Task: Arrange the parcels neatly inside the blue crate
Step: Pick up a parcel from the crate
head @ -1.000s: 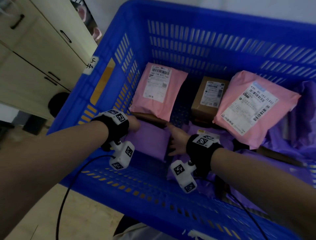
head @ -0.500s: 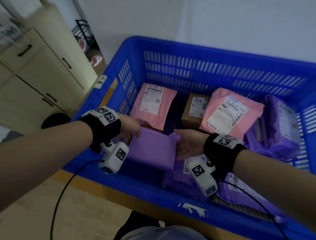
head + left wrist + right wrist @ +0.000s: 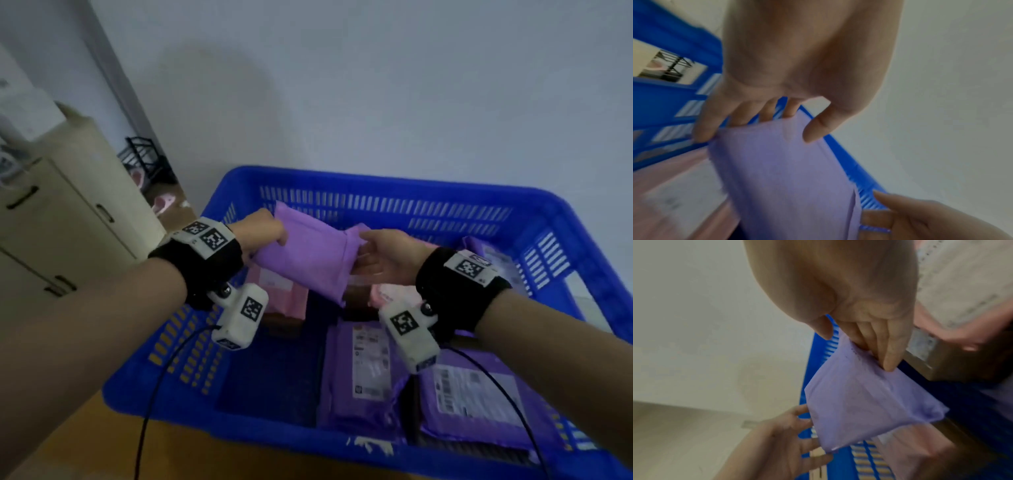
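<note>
A plain purple parcel hangs in the air over the blue crate, stretched between both hands. My left hand holds its left end, with fingers behind the parcel and the thumb in front. My right hand pinches the right end's flap; the right wrist view shows its fingers on the parcel. Inside the crate lie a pink parcel under the held one and two labelled purple parcels at the front right.
A brown cardboard box and another pink parcel sit at the crate's back, mostly hidden in the head view. The crate's front left floor is bare. A cream cabinet stands left; a white wall is behind.
Both hands have lifted the purple parcel from low in the crate's front to above the back rim. The head view has tilted up and back.
</note>
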Demonstrator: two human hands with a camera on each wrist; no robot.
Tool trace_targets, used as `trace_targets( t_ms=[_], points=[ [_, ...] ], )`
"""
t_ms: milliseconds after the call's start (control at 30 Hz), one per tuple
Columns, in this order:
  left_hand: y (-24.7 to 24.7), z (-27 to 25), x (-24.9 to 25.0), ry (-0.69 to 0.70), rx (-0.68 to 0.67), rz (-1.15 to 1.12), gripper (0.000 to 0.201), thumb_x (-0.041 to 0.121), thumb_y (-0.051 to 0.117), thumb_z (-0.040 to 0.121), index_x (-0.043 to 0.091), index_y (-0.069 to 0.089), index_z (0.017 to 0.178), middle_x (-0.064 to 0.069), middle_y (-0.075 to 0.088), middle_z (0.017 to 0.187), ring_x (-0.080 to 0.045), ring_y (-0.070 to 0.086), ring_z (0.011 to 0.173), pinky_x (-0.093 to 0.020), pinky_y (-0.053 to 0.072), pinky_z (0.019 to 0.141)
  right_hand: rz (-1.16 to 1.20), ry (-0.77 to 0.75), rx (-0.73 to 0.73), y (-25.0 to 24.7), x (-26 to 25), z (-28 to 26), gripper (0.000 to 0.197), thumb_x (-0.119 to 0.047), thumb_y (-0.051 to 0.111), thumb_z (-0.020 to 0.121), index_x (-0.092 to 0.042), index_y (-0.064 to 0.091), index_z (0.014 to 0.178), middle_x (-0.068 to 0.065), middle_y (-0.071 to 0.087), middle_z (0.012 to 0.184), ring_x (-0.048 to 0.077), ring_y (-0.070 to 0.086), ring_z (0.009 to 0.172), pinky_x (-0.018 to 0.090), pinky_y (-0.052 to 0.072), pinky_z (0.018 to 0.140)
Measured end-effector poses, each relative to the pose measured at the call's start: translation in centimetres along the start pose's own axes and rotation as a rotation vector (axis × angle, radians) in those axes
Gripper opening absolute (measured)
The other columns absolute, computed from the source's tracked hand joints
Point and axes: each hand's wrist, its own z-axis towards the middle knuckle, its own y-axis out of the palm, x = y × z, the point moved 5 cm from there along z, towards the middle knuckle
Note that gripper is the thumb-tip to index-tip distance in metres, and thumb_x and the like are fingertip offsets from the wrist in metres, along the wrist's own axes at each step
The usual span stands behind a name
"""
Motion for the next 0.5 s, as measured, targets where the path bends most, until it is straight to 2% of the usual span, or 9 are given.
trace_targets(
  t_ms=[133,200,233,267,333,400,467,500],
  points=[
    [-1.0,0.4,3.8,0.135,0.069,-0.199,0.043,0.008,0.057,0.072,0.008,0.048,0.114,-0.01,0.05,0.105,-0.024,0.048,0.09,-0.029,0.04,0.068,0.031,-0.229,0.11,-1.6,-4.9,-0.8,0.026,-0.031,0.042,0.096,-0.012,0.054,0.083,0.007,0.055,0.083,0.018,0.054,0.075,0.027,0.043,0.067],
    [-1.5,0.7,5.7,0.198,0.107,-0.288,0.044,0.005,0.055,0.076,0.009,0.051,0.119,-0.008,0.052,0.109,-0.024,0.05,0.095,-0.027,0.04,0.067,0.028,-0.369,0.199,-2.4,-6.8,-1.3,0.02,-0.027,0.045,0.095,-0.013,0.058,0.088,0.004,0.058,0.086,0.017,0.054,0.078,0.028,0.039,0.069],
    [-1.8,0.9,6.6,0.237,0.122,-0.324,0.035,0.003,0.053,0.078,0.009,0.056,0.112,-0.008,0.053,0.105,-0.024,0.052,0.093,-0.025,0.039,0.065,0.026,-0.427,0.24,-2.6,-7.4,-1.6,0.019,-0.025,0.045,0.094,-0.013,0.06,0.093,0.005,0.06,0.089,0.017,0.055,0.081,0.028,0.037,0.07],
    [-2.0,0.8,7.5,0.274,0.137,-0.345,0.023,0.001,0.052,0.078,0.01,0.059,0.098,-0.009,0.054,0.097,-0.023,0.052,0.086,-0.025,0.038,0.062,0.028,-0.471,0.27,-2.8,-7.9,-1.9,0.02,-0.023,0.046,0.093,-0.012,0.062,0.097,0.005,0.062,0.093,0.017,0.056,0.084,0.029,0.036,0.07],
    [-2.4,0.7,8.8,0.325,0.176,-0.38,0.005,0.005,0.054,0.07,0.009,0.055,0.074,-0.01,0.05,0.077,-0.021,0.047,0.069,-0.023,0.032,0.055,0.033,-0.523,0.295,-3.2,-8.4,-2.1,0.024,-0.019,0.045,0.092,-0.01,0.065,0.102,0.007,0.064,0.097,0.016,0.057,0.09,0.031,0.036,0.074],
    [-2.6,0.8,9.6,0.361,0.197,-0.431,0.01,0.011,0.053,0.061,0.011,0.043,0.061,-0.007,0.042,0.069,-0.018,0.041,0.063,-0.024,0.031,0.056,0.048,-0.553,0.311,-3.5,-8.5,-2.1,0.03,-0.013,0.043,0.092,-0.006,0.066,0.109,0.007,0.063,0.1,0.016,0.056,0.095,0.032,0.035,0.078],
    [-2.6,1.7,9.6,0.365,0.18,-0.463,0.021,0.015,0.054,0.064,0.017,0.034,0.06,-0.005,0.041,0.073,-0.02,0.043,0.07,-0.029,0.033,0.063,0.047,-0.58,0.325,-4.0,-8.4,-2.0,0.034,-0.009,0.042,0.09,-0.008,0.065,0.115,0.006,0.064,0.111,0.018,0.054,0.105,0.032,0.036,0.081],
    [-2.5,2.4,9.5,0.361,0.161,-0.472,0.02,0.019,0.053,0.064,0.018,0.034,0.061,-0.005,0.041,0.073,-0.021,0.044,0.072,-0.03,0.033,0.062,0.028,-0.598,0.321,-4.2,-8.5,-2.0,0.039,-0.006,0.041,0.087,-0.011,0.064,0.119,0.004,0.063,0.118,0.019,0.053,0.112,0.033,0.036,0.085]
  ],
)
